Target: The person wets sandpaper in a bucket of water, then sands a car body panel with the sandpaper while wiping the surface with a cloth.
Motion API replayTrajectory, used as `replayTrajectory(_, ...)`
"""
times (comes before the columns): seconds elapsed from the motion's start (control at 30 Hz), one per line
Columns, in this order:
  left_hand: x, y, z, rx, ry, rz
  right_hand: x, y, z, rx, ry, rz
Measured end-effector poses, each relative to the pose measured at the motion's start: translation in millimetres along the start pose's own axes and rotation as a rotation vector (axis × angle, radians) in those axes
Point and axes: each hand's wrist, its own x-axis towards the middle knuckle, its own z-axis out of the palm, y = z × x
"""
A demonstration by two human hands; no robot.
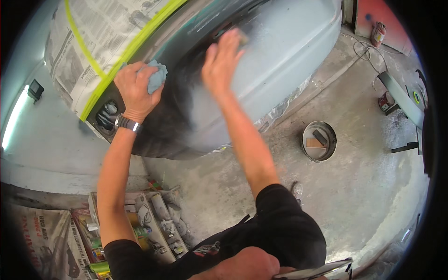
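My left hand (137,88) grips a crumpled light-blue cloth (157,74) against a car body panel, beside the yellow tape edge (116,70) of newspaper masking (88,28). My right hand (220,65) is farther right on the panel, blurred, closed on a small tan pad or block (241,38) that is partly hidden by its fingers. Under and around both hands the panel shows grey primer (289,46) with dark, dusty patches (172,126). A dark opening (107,115) sits below my left hand.
A round bucket (308,154) with blocks inside stands on the concrete floor (350,186). At the right are a bench-like stand (399,100), a hose (361,51) and a red cylinder (379,35). A cluttered shelf (158,224) is at the lower left, a lamp (35,88) on the left wall.
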Motion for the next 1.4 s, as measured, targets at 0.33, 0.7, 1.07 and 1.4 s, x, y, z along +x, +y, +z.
replayTrajectory(0.33,-4.0,-1.5,-0.3,0.04,0.009,-0.01,-70.7,-56.3,7.4,0.341,-0.242,0.127)
replayTrajectory(0.7,-7.7,-11.3,-4.9,0.056,-0.011,-0.078,-50.2,0.7,2.7,-0.074,-0.207,-0.153)
replayTrajectory(1.07,-4.8,4.5,0.5,-0.043,0.087,-0.063,-1.3,45.7,-26.9,-0.252,-0.194,-0.162)
replayTrajectory(1.4,-2.5,-14.3,-3.9,-0.014,-0.007,0.139,-59.3,56.5,-31.1,-0.354,-0.418,-0.452)
